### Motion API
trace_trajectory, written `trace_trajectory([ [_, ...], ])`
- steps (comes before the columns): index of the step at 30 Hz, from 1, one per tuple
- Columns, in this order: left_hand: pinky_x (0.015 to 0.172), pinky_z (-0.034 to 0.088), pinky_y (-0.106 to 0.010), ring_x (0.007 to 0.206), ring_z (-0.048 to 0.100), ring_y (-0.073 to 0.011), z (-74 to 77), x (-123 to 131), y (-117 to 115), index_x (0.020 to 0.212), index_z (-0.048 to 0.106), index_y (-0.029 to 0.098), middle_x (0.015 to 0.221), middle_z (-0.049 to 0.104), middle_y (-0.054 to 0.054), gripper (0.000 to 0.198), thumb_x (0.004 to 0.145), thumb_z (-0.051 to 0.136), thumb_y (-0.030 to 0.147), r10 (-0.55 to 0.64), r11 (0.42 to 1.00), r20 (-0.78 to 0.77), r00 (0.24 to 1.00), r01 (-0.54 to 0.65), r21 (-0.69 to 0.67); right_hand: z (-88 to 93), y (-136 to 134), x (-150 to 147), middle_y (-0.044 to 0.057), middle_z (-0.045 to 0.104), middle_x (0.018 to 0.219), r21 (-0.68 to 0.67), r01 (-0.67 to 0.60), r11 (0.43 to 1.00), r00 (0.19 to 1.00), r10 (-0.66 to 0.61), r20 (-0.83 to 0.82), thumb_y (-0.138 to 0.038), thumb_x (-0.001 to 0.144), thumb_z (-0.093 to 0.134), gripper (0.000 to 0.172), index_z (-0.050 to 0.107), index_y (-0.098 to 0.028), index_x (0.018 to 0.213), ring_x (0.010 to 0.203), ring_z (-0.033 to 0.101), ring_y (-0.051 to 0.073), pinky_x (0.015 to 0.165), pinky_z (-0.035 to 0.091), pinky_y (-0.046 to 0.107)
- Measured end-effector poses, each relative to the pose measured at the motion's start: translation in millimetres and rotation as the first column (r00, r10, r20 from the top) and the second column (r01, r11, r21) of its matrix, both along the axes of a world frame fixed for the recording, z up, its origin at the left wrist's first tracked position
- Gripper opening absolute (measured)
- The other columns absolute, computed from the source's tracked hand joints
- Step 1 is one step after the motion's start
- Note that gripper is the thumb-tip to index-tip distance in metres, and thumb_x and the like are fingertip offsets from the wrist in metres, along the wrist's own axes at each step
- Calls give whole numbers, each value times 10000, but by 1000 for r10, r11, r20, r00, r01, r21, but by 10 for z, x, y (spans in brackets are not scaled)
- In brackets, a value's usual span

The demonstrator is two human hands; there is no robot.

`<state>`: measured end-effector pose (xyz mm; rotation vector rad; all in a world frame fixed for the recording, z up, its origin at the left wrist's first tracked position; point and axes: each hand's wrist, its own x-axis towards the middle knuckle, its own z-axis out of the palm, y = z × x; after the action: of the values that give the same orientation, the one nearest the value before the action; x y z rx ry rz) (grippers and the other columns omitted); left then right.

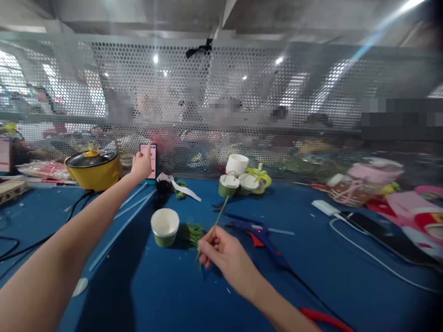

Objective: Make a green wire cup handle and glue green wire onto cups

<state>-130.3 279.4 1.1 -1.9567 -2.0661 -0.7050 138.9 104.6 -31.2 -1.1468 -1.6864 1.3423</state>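
At the back left, my left hand (141,163) reaches to an upright smartphone (152,166) with its screen lit. Its index finger is stretched out at the screen, and nothing is held; whether the fingertip touches the glass I cannot tell. Near the middle, my right hand (221,251) pinches a thin green cord (222,211) between thumb and fingers, its free end pointing up and away. Behind that hand lies a bundle of green cords (194,234). A white paper cup with a green lower part (165,227) stands left of the bundle.
A blue glue gun (258,233) lies right of my right hand, its cable trailing forward. Stacked white cups (237,164) and green-based cups (229,186) stand behind. A yellow pot (93,170) is at left, a charging phone (377,233) at right. Perforated metal panel (194,83) borders the back.
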Motion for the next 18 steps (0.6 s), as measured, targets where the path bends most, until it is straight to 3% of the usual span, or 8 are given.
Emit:
trace_trajectory([
  [7, 860, 350, -464, 1047, 420, -322, -105, -56, 90, 1362, 142, 70, 1114, 575, -180, 765, 650, 424, 46, 1, 1000, 22, 1000, -1, 11, -24, 4, 8, -9, 564, 558, -3, -1, 1000, 1000, 1, 7, -314, 767, 522, 179, 445, -168, 699, 496, 535, 89, 490, 444, 228],
  [10, 858, 359, -462, 1043, 436, -320, -78, -56, 61, 1354, 182, 84, 1138, 560, -171, 736, 660, 425, 49, -21, 999, 52, 998, 19, 41, -29, 4, 9, -8, 565, 556, 10, -1, 1000, 1000, 1, 4, -303, 770, 519, 174, 443, -166, 695, 491, 532, 87, 486, 442, 226],
  [13, 873, 360, -444, 1063, 437, -297, 79, -27, -70, 1343, 192, 89, 1212, 502, -158, 687, 696, 421, 73, -42, 994, 92, 995, 33, 102, -10, -2, 5, -13, 562, 546, 17, 0, 1000, 1000, 0, -11, -308, 764, 530, 184, 439, -169, 686, 485, 533, 89, 488, 444, 231],
  [16, 889, 372, -362, 1034, 469, -222, 323, 104, -402, 1319, 205, 81, 1217, 472, -155, 603, 756, 414, 143, -95, 978, 148, 985, 64, 200, 26, -5, -1, -14, 565, 542, 20, -4, 1000, 999, 5, -42, -313, 754, 545, 192, 435, -174, 678, 482, 537, 93, 499, 451, 242],
  [18, 778, 435, -312, 932, 517, -188, 448, 285, -752, 1265, 290, 105, 1120, 526, -134, 518, 773, 426, 190, -324, 896, 303, 896, 188, 403, 47, -3, -6, -15, 567, 541, 36, -3, 999, 998, 6, -70, -311, 750, 551, 194, 435, -176, 673, 484, 542, 96, 508, 455, 246],
])
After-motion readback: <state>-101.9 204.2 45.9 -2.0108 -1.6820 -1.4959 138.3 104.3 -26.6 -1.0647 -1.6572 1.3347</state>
